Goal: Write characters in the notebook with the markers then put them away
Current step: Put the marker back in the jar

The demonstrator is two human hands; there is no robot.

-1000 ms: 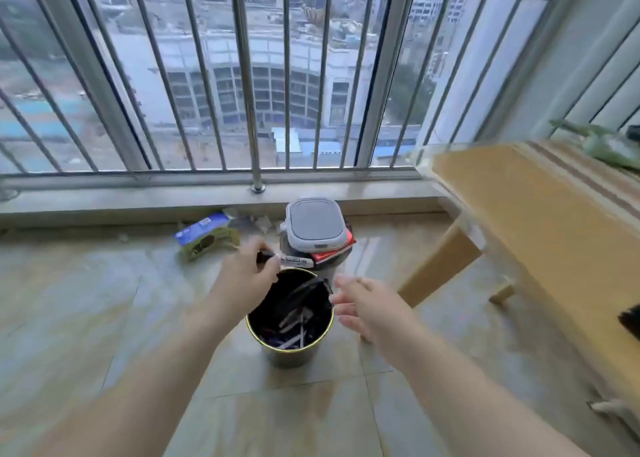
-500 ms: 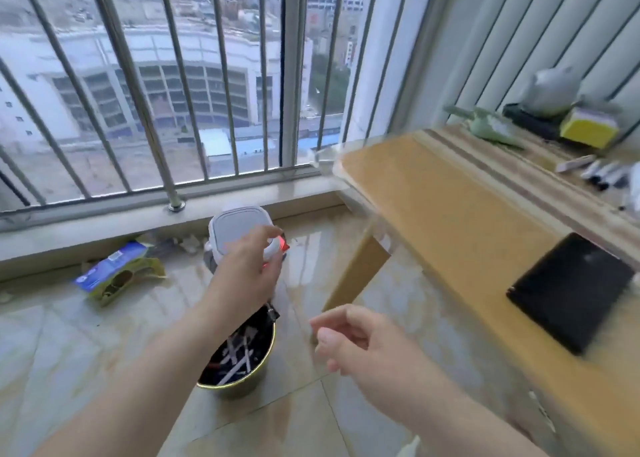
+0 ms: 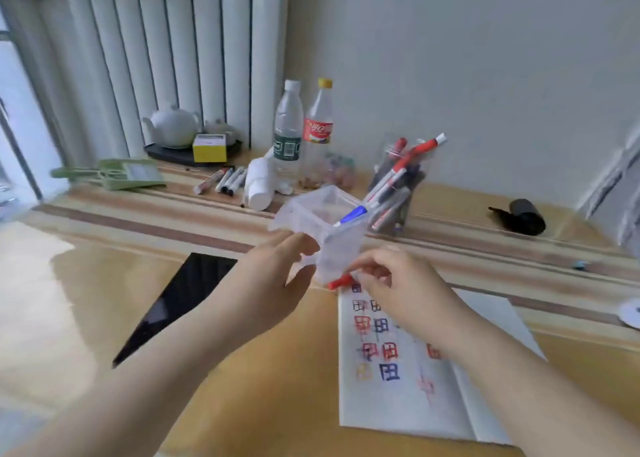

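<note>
An open white notebook [image 3: 398, 404] lies on the wooden table, with square characters written on it in red, blue and yellow. Behind it, a small clear plastic box [image 3: 325, 228] has a blue marker [image 3: 351, 214] inside. My left hand [image 3: 270, 280] holds the box's left side between fingers and thumb. My right hand [image 3: 391, 283] pinches a red marker [image 3: 341, 281] at the box's lower right corner. A clear cup [image 3: 398, 193] full of several red and dark markers stands just behind the box.
Loose markers [image 3: 225, 179], a white figurine [image 3: 263, 186], two plastic bottles [image 3: 287, 134], a teapot [image 3: 173, 124] and a yellow box [image 3: 209, 148] line the table's back. A black tablet [image 3: 180, 300] lies at left. A black roll [image 3: 523, 215] is at right.
The view swung from the floor bin by the balcony railing to the table. My left hand left the bin and now holds the clear box. My right hand now pinches a red marker.
</note>
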